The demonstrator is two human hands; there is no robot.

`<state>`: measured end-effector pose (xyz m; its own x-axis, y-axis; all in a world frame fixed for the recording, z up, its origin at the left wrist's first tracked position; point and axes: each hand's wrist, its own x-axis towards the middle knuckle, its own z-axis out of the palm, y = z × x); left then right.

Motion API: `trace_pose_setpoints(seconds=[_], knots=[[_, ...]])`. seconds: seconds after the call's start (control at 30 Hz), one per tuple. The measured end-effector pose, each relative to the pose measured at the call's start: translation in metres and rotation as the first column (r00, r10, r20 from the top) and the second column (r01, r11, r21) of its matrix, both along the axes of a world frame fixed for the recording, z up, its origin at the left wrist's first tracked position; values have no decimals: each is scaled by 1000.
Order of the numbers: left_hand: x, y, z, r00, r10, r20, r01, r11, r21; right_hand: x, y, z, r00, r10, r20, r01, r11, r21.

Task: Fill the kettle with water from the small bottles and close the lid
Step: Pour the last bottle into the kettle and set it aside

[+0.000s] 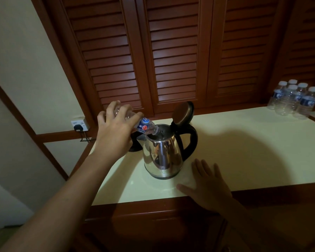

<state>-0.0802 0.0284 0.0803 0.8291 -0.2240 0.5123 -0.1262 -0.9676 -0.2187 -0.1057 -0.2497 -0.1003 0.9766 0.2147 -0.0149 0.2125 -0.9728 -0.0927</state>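
Observation:
A steel kettle (163, 157) with a black handle stands on the cream countertop (244, 151). Its lid (183, 112) is swung up and open. My left hand (115, 131) grips a small clear water bottle (146, 126) with a blue label, tipped neck-down into the kettle's mouth. My right hand (207, 186) rests flat on the counter, fingers spread, just right of the kettle's base and apart from it.
Several small capped water bottles (295, 100) stand in a cluster at the counter's far right. The kettle's black base (135, 144) sits behind my left hand. A wall socket (80, 124) with a plug is at the left. Louvred wooden doors rise behind the counter.

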Motion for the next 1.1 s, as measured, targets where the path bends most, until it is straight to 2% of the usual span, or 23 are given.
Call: trace_pose_setpoints(seconds=[0.6,0.8,0.97,1.1], knots=[[1,-11,-3,1000,-3,-5,4,1000,26,2,-2,-3,1000,-2,13,1,1000,28],[3,-10,-6,1000,-3,-9,3,1000,-10,2,-3,-3,1000,7,20,-8,999,41],[2,-4,-14,1000,5,-21,-9,982,-189,1,-3,-2,999,24,32,-26,998,59],[-5,0,-21,997,8,-73,-38,911,-412,0,-4,-1,998,50,45,-54,994,91]])
